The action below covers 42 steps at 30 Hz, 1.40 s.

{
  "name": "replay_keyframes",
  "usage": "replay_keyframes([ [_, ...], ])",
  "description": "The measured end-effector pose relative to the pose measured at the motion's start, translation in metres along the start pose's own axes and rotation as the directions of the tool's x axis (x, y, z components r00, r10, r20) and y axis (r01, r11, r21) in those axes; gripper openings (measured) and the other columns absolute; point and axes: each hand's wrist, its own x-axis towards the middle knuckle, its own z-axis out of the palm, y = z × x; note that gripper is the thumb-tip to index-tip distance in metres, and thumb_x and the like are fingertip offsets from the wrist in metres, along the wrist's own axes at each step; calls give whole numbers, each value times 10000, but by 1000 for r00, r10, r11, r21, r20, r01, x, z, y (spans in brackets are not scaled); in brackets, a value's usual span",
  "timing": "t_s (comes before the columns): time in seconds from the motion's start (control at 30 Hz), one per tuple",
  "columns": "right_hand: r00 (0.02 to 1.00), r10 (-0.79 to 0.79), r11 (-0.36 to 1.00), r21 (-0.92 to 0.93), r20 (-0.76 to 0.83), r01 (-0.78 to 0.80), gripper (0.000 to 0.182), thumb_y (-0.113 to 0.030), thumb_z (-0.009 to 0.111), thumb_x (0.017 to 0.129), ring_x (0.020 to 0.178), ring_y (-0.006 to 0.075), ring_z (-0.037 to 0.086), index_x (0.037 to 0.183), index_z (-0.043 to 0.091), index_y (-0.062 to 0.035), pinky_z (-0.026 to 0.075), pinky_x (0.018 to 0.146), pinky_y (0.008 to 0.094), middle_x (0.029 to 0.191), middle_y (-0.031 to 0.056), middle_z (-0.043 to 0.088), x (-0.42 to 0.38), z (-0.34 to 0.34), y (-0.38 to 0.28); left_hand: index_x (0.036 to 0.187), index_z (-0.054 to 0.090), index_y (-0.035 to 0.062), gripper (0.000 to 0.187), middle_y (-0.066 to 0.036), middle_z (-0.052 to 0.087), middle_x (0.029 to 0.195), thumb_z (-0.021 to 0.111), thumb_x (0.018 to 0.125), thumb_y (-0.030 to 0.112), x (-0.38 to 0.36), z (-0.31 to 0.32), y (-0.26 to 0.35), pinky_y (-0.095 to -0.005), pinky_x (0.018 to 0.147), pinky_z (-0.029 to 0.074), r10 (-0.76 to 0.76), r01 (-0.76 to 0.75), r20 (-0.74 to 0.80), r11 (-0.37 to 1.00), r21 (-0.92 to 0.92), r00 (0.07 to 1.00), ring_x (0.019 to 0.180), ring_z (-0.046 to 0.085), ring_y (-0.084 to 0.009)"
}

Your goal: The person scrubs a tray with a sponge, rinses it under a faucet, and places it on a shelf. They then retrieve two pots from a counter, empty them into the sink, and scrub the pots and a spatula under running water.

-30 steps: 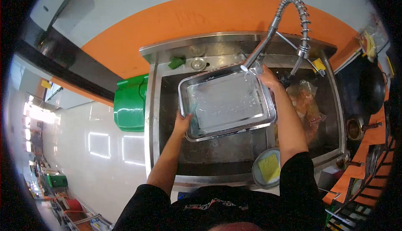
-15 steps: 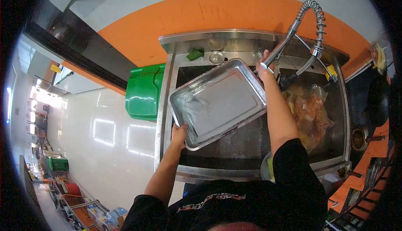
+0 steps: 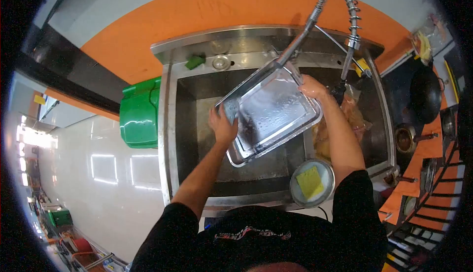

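A rectangular metal tray (image 3: 271, 109), wet and shiny, is tilted over the left basin of a steel sink (image 3: 167, 124). My left hand (image 3: 223, 125) grips its left side, fingers over the rim. At the tray's upper right edge, my right hand (image 3: 312, 87) is closed on the rim. The spring-necked faucet (image 3: 298, 41) reaches over the tray's far corner, and its spray head hangs to the right of my right hand. Bagged food (image 3: 355, 116) lies in the right basin, partly behind my right forearm.
A round bowl (image 3: 326, 193) with a yellow-green sponge (image 3: 310, 182) stands at the sink's front edge. Green cloth (image 3: 195, 62) and a metal drain strainer (image 3: 221, 63) lie on the back ledge. Left is a green bin (image 3: 139, 116); right, a dark wok (image 3: 425, 94).
The tray has turned and tilted differently. My left hand has moved up its side; my right hand has left the faucet area for the tray's rim. The view has shifted, revealing the bowl and sponge.
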Motion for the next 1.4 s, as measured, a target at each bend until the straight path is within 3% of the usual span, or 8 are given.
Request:
replay_keyframes([
  [0.27, 988, 21, 942, 334, -155, 32, 518, -175, 587, 908, 1141, 273, 528, 1337, 397, 47, 401, 986, 355, 1267, 212, 538, -66, 43, -22, 1191, 583, 81, 497, -189, 652, 1088, 717, 803, 362, 128, 6, 89, -467, 855, 494, 130, -155, 489, 988, 11, 862, 1008, 626, -375],
  [0.4, 960, -157, 873, 421, -231, 244, 454, -240, 604, 925, 1153, 265, 538, 1289, 493, 6, 416, 985, 355, 1239, 203, 568, -136, 39, -44, 967, 656, 57, 347, -177, 682, 906, 710, 812, 363, 122, -10, 35, -460, 780, 516, 143, -185, 406, 981, 65, 902, 880, 650, -388],
  [0.47, 976, 174, 906, 409, -131, -106, 436, -231, 685, 873, 1073, 212, 566, 1226, 560, -7, 466, 912, 329, 1190, 206, 594, -166, -1, -65, 915, 655, 56, 309, -167, 677, 823, 706, 817, 345, 113, -30, 4, -476, 739, 514, 155, -175, 314, 984, 38, 937, 824, 652, -389],
  [0.53, 834, 150, 891, 439, -530, 119, 493, -194, 744, 819, 1027, 169, 570, 1239, 550, -24, 487, 857, 318, 1177, 183, 606, -143, 6, -19, 863, 643, 50, 300, -174, 669, 786, 694, 826, 343, 96, -65, 3, -487, 721, 506, 195, -228, 222, 965, 133, 955, 798, 652, -389],
  [0.77, 934, -173, 588, 729, -312, 352, 616, -211, 796, 758, 982, 177, 586, 1270, 513, -20, 484, 839, 321, 1076, 94, 638, -42, 51, -19, 829, 625, 11, 370, -216, 661, 787, 643, 857, 379, 74, -105, -25, -502, 707, 501, 31, -80, 252, 979, 189, 967, 785, 649, -411],
  [1.0, 830, -317, 778, 375, -459, 504, 360, -285, 781, 774, 833, 165, 623, 1066, 678, -101, 496, 786, 330, 890, 46, 672, -25, 60, -89, 869, 650, 36, 282, -219, 667, 819, 652, 844, 317, 41, -122, -33, -498, 737, 506, 18, -72, 288, 982, 175, 957, 826, 645, -416],
  [1.2, 701, 349, 448, 768, -622, 458, 191, -150, 637, 917, 501, 135, 515, 820, 543, -15, 459, 529, 306, 601, 19, 531, -36, 75, -131, 946, 639, 53, 236, -224, 670, 856, 633, 839, 263, 17, -125, -34, -512, 770, 505, -66, 17, 259, 983, 185, 964, 850, 643, -420],
  [1.4, 573, 397, 361, 696, -717, 621, 277, -204, 619, 935, 456, 132, 488, 771, 494, -18, 403, 468, 284, 556, 26, 510, -45, 81, -181, 1080, 595, 66, 310, -241, 669, 879, 609, 857, 282, 8, -125, -33, -529, 782, 501, -63, 46, 197, 995, 92, 978, 861, 642, -431],
])
